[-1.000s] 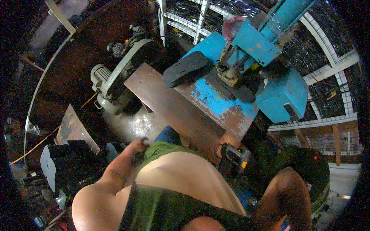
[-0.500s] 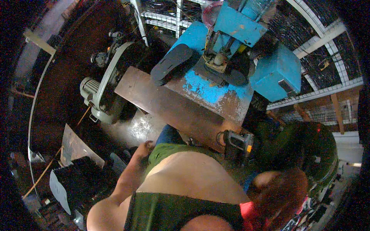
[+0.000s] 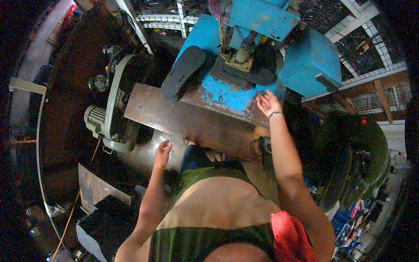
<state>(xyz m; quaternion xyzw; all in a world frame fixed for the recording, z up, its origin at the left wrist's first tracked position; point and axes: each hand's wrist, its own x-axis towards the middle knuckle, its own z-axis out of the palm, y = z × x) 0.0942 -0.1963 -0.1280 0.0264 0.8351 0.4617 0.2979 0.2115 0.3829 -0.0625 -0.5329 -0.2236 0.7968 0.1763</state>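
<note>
My right hand (image 3: 269,104) is held out over the front right part of the blue machine's bed (image 3: 231,95), where the paint is worn. Its fingers are loosely curled and apart; a small dark spot by the fingertips is too small to make out. Just beyond it, a dark shoe sole (image 3: 262,76) sits partly under the press head (image 3: 239,63). Another black shoe sole (image 3: 183,72) lies slantwise at the bed's left. My left hand (image 3: 163,153) hangs in the air below the wooden board's left part (image 3: 150,105), fingers apart and holding nothing.
A grey motor (image 3: 97,120) with a belt guard (image 3: 117,94) stands left. A blue box (image 3: 312,65) is right of the press. My right forearm partly covers a dark grey device (image 3: 262,145) at the board's right end. A metal sheet (image 3: 100,187) leans at lower left.
My right arm has risen from my side and stretched forward to the machine bed. My left hand has lifted slightly, its fingers now showing. The whole view has shifted a little.
</note>
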